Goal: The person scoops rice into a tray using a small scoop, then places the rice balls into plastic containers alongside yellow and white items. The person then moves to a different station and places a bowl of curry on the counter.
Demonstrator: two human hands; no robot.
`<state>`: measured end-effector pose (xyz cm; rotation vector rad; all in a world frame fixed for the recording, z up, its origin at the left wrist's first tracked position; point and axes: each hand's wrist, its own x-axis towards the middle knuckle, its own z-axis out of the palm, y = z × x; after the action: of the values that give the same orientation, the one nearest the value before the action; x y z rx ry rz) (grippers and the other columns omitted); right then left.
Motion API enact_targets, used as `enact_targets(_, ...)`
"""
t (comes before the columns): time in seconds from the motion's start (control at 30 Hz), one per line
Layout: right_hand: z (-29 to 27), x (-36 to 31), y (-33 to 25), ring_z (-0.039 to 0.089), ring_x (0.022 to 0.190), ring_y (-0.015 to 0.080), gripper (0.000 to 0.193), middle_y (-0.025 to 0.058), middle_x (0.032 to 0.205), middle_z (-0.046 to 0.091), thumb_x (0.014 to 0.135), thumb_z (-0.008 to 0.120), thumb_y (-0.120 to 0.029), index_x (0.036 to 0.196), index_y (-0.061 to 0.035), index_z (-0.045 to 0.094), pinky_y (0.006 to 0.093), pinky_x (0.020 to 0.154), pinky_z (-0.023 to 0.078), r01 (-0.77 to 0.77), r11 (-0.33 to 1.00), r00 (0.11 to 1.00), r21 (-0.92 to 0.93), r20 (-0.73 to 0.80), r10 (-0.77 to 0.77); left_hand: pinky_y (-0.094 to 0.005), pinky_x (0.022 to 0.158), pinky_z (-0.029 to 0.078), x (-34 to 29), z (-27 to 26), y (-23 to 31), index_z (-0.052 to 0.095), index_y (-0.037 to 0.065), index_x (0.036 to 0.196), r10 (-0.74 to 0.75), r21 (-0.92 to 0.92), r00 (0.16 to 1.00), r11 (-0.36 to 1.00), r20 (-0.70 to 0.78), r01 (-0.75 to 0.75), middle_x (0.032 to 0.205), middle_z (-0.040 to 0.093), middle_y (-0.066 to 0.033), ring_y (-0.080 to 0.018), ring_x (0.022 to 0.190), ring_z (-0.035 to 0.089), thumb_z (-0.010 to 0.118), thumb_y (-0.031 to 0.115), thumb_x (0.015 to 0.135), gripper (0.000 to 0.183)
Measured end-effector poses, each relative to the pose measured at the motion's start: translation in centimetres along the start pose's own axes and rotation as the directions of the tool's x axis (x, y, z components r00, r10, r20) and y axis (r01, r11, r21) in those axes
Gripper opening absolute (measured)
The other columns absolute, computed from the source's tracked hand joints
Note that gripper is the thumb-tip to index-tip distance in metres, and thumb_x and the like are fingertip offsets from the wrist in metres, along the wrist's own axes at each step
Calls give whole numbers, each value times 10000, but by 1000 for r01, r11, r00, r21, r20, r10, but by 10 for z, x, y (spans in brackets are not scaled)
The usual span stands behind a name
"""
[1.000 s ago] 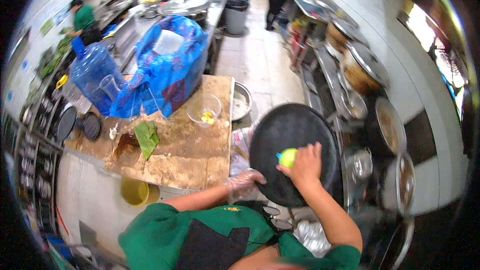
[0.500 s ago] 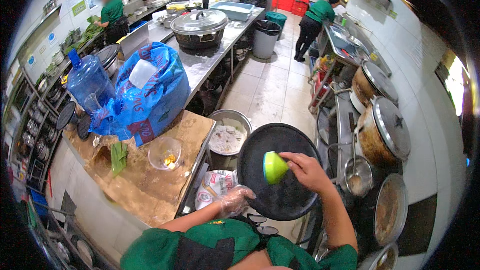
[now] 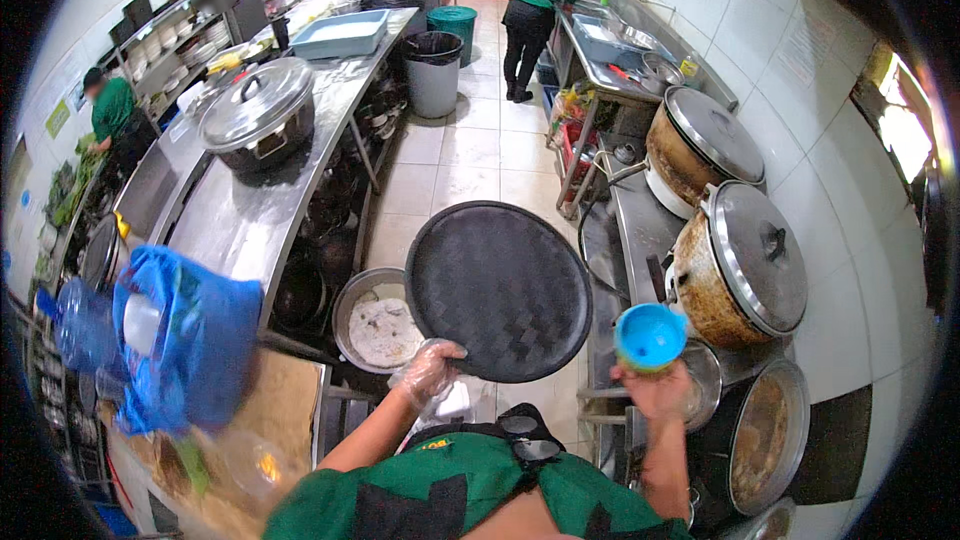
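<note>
My left hand (image 3: 428, 372), in a clear plastic glove, is closed on the near left rim of a large round black tray (image 3: 500, 290). The tray is held out in front of me, and no object lies on its dark, patterned surface. To the right of the tray, my right hand (image 3: 655, 395) grips a small bowl (image 3: 651, 333), blue inside, with a green outside. The bowl's inside faces me. Below and left of the tray stands a metal basin (image 3: 345, 312) of white powder, partly hidden by the tray.
A steel counter (image 3: 215, 210) with a lidded pot (image 3: 262, 110) runs along the left. On the right stand large lidded pots (image 3: 750, 260) and an open pan (image 3: 768, 430). A blue bag (image 3: 185, 340) sits at lower left. Two co-workers (image 3: 545, 5) work farther back.
My right hand has carried the bowl from over the tray to its right side, turning the bowl so its blue inside shows. My view has swung right, and the left hand still holds the tray.
</note>
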<state>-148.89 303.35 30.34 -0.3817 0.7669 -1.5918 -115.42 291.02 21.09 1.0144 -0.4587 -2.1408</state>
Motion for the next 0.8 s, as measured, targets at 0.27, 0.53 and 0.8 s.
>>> enact_targets(0.27, -165, 128, -313, 593, 872, 182, 474, 58, 1004, 622, 762, 751, -304, 1116, -40, 578, 338, 680, 479, 45, 327, 661, -944, -217, -718, -403, 847, 512, 212, 76, 41, 608, 10, 735, 99, -196, 940, 980, 327, -35, 845, 639, -121, -258, 823, 622, 614, 29, 706, 35)
enact_targets(0.53, -393, 283, -523, 556, 1062, 335, 454, 171, 1176, 591, 823, 619, -276, 1199, -28, 561, 394, 900, 425, -539, -334, 599, -773, -73, -797, -395, 722, 531, 334, 162, 124, 586, 83, 682, 162, 12, 982, 987, -99, -161, 670, 568, -58, -241, 676, 604, 617, 100, 682, 35)
enact_targets(0.8, -355, 321, -492, 601, 986, 352, 374, 216, 1028, 630, 754, 626, -225, 1066, -20, 601, 459, 828, 479, -948, -108, 221, -299, -373, -901, -408, 625, 541, 452, 152, 217, 513, 87, 660, 271, 40, 925, 962, -266, -270, 713, 549, -74, -249, 640, 560, 589, 128, 679, 88)
